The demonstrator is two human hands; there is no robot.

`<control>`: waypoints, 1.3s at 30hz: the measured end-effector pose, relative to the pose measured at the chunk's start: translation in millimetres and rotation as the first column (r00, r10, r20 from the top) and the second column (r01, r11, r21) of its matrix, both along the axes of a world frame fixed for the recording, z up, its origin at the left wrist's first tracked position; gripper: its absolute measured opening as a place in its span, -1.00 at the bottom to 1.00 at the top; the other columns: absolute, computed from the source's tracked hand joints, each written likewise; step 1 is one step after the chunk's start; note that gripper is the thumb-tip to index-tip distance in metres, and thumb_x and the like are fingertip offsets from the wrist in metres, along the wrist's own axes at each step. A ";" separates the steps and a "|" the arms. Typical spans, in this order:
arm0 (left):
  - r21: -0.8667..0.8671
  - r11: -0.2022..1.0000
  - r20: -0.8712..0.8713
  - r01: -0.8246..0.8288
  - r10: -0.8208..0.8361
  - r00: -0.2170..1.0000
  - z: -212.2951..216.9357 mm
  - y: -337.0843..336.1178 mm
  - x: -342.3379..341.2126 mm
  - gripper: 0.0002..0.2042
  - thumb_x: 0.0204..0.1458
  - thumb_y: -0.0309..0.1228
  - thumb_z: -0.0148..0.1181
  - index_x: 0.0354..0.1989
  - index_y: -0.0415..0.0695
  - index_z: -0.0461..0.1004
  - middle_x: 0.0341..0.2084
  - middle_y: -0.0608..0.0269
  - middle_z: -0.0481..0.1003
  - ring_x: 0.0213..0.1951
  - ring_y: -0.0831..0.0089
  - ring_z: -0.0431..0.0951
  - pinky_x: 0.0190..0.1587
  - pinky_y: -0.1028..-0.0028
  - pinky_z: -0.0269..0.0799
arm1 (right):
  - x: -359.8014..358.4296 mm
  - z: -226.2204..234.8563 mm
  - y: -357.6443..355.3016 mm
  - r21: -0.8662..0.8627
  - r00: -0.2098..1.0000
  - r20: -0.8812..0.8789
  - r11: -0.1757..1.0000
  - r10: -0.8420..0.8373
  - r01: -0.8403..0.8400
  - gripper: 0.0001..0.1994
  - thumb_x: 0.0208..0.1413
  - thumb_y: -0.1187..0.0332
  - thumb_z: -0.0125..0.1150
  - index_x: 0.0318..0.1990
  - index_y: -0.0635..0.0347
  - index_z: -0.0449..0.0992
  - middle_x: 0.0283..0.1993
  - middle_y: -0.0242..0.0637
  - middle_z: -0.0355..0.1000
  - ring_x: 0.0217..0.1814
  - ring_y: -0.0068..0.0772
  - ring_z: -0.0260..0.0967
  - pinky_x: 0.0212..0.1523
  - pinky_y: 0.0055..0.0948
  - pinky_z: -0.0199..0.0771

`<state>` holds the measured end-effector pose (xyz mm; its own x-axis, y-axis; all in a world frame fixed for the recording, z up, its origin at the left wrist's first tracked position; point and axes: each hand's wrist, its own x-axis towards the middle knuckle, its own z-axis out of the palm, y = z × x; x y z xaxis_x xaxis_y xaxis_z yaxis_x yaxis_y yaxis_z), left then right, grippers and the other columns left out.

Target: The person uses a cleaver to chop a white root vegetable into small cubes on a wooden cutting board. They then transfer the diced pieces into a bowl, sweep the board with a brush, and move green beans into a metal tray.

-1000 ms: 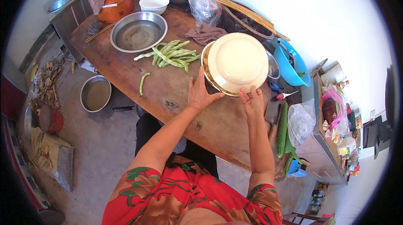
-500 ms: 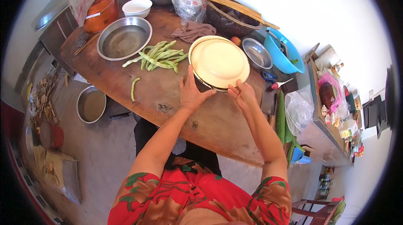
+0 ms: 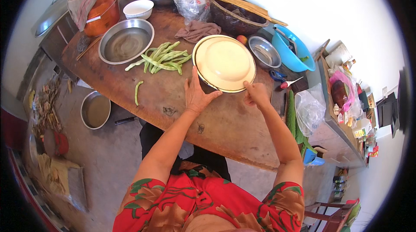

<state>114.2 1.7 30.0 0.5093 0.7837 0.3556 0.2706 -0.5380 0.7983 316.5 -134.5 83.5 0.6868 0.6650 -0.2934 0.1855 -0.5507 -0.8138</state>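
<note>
Since half a second ago, shifted lower and rightward in the frame: the whole tabletop scene, with the cream plate now near centre and more of the floor showing at left. Hands in much the same hold on the plate as before.

Left hand flat and spread on the tabletop, fingers pointing up the frame, thumb reaching toward the plate's lower rim; grip open, clasping nothing, though whether the fingertips touch the rim cannot be told. Right hand curled at the plate's lower right edge, fingers bent over the rim; grip looks closed on the plate, but the contact is partly hidden.

Plate upside down at centre of the frame, covering something beneath it. Just left of it, a pile of green beans; one single bean apart, lower left of the pile. Upper left of the beans, a steel basin, and above that a white bowl and an orange pot with a cloth draped over it. Right of the plate, a small steel bowl, then a blue basin. Brown rag just above the plate. On the floor at left, a steel pan.
</note>
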 end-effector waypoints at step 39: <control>-0.088 0.957 -0.108 -0.277 0.267 0.958 -0.9 60.3 66.4 0.08 -0.09 0.29 0.16 0.36 -0.37 -0.11 0.19 -0.25 0.27 0.27 0.06 0.23 0.36 0.04 -0.20 | -74.2 -92.4 -102.8 0.640 0.952 -0.227 0.705 -0.207 0.306 -0.87 0.29 0.40 0.04 -0.14 0.25 0.44 -0.22 -0.28 0.48 -0.30 -0.56 0.43 -0.24 -0.56 0.47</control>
<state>180.6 62.0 29.1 0.2993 0.9266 0.2276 0.4718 -0.3511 0.8088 242.3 -237.3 -8.9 0.8489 0.5256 0.0549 -0.0138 0.1258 -0.9920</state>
